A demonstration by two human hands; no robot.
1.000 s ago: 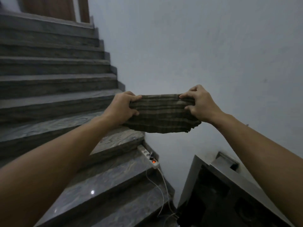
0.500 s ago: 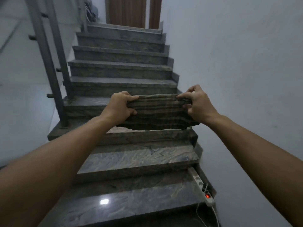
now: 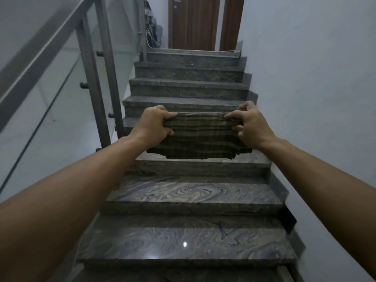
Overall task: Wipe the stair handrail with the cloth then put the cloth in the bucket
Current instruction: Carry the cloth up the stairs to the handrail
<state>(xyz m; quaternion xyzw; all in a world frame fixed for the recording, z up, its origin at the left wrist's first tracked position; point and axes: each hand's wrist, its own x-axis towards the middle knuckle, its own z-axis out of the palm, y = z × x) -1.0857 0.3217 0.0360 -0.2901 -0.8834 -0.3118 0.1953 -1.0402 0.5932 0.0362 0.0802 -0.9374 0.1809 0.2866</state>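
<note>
A dark plaid cloth (image 3: 200, 137) hangs stretched in the air over the stairs, at the middle of the view. My left hand (image 3: 152, 124) grips its left end and my right hand (image 3: 251, 124) grips its right end, both arms held out in front. The metal handrail (image 3: 38, 58) runs up along the left side, well apart from the cloth and from both hands. No bucket is in view.
Marbled grey stone steps (image 3: 191, 193) rise ahead to a brown wooden door (image 3: 193, 21). Metal posts (image 3: 91, 78) and a glass panel (image 3: 53, 127) stand under the handrail on the left. A plain white wall (image 3: 315, 78) closes the right side.
The view has swung left, from the right wall to the staircase and handrail; the power strip and dark box have left the frame. Both hands keep the same hold on the cloth.
</note>
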